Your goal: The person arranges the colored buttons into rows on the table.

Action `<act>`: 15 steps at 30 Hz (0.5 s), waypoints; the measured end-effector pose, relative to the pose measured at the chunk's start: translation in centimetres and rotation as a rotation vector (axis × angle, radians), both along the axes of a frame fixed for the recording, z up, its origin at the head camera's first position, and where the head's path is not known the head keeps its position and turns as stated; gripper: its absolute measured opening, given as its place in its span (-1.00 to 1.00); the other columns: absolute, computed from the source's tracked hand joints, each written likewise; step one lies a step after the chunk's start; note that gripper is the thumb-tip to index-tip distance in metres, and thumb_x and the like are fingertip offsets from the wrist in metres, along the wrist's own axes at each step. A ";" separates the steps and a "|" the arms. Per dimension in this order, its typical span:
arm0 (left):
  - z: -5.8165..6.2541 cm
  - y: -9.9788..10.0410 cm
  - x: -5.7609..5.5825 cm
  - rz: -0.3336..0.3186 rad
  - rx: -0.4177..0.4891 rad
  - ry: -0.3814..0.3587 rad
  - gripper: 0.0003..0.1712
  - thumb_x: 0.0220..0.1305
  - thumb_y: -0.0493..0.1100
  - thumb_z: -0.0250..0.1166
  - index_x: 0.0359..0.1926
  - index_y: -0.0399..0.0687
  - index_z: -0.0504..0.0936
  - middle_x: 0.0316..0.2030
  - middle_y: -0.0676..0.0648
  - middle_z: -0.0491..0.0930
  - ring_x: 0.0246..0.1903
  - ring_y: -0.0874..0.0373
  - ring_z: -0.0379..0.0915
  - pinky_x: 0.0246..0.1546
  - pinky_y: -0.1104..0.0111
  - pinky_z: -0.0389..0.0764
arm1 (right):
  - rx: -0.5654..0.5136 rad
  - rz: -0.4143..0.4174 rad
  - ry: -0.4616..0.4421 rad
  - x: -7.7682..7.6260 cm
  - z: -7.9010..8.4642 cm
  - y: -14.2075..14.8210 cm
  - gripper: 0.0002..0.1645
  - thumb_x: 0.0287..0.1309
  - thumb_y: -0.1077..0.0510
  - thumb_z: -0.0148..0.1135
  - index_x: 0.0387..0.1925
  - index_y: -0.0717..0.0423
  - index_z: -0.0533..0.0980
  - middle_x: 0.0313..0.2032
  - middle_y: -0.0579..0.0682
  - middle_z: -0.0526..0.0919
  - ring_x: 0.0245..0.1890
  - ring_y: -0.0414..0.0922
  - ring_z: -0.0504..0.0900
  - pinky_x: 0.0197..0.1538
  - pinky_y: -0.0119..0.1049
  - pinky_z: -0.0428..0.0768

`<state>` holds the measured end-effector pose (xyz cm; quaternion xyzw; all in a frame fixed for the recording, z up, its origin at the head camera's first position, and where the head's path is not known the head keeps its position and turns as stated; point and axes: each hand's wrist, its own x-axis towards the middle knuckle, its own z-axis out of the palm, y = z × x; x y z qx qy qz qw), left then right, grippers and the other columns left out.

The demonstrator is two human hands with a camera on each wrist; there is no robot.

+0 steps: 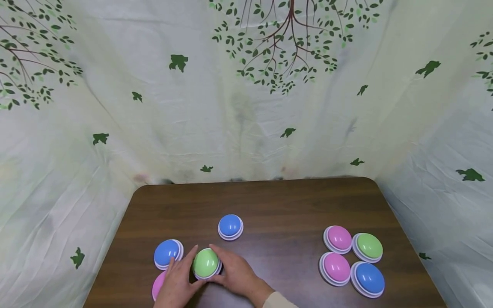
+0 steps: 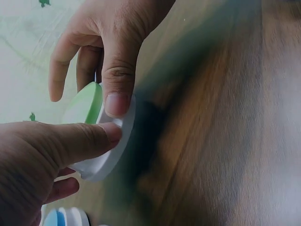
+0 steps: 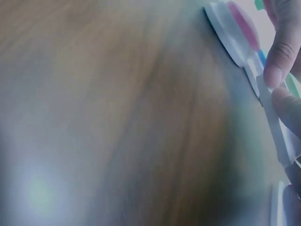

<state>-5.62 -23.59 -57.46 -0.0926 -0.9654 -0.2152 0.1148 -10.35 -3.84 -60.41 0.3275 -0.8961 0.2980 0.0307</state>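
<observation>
A green-domed push button [image 1: 205, 263] with a white round base sits between my two hands. My left hand [image 1: 178, 280] grips its left side, and my right hand [image 1: 236, 271] grips the right side. In the left wrist view both thumbs press the white base [image 2: 106, 157] close together, with the green dome [image 2: 87, 106] facing away. The right wrist view shows the same white base [image 3: 271, 117] at the right edge, pinched by both hands. Beside my left hand lie a blue push button [image 1: 167, 253] and a pink one [image 1: 158, 285], partly hidden by that hand.
Another blue push button [image 1: 230, 226] stands farther back on the brown wooden table [image 1: 277, 209]. To the right are grouped two pink buttons [image 1: 339, 238], a green one [image 1: 369, 246] and a blue one [image 1: 369, 278]. A leaf-printed cloth [image 1: 246, 107] hangs behind the table.
</observation>
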 end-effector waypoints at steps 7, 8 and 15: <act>0.0 2.6 -1.5 -0.049 0.095 -0.048 0.06 -0.15 -0.07 0.69 0.40 -0.21 0.42 0.26 -0.19 0.61 0.16 -0.13 0.61 0.23 -0.16 0.50 | -0.009 -0.076 -0.099 -0.3 0.7 3.1 0.02 0.06 -0.20 0.52 0.49 -0.04 0.30 0.29 -0.05 0.61 0.25 -0.09 0.61 0.25 -0.17 0.60; -0.1 3.0 -1.6 -0.051 0.108 -0.068 0.07 -0.14 -0.06 0.69 0.42 -0.18 0.41 0.26 -0.18 0.61 0.16 -0.13 0.61 0.21 -0.12 0.53 | -0.014 -0.089 -0.111 -0.3 0.7 3.6 0.03 0.06 -0.20 0.52 0.49 -0.03 0.30 0.29 -0.04 0.61 0.25 -0.08 0.61 0.25 -0.15 0.59; -1.0 6.4 -2.1 -0.055 0.181 -0.142 0.12 -0.12 -0.05 0.68 0.48 -0.08 0.34 0.05 -0.06 0.70 0.00 0.01 0.61 0.06 0.04 0.62 | -0.102 -0.156 -0.144 0.0 -0.4 7.3 0.04 0.02 -0.20 0.54 0.47 0.01 0.32 0.31 -0.01 0.59 0.26 -0.03 0.61 0.27 -0.08 0.58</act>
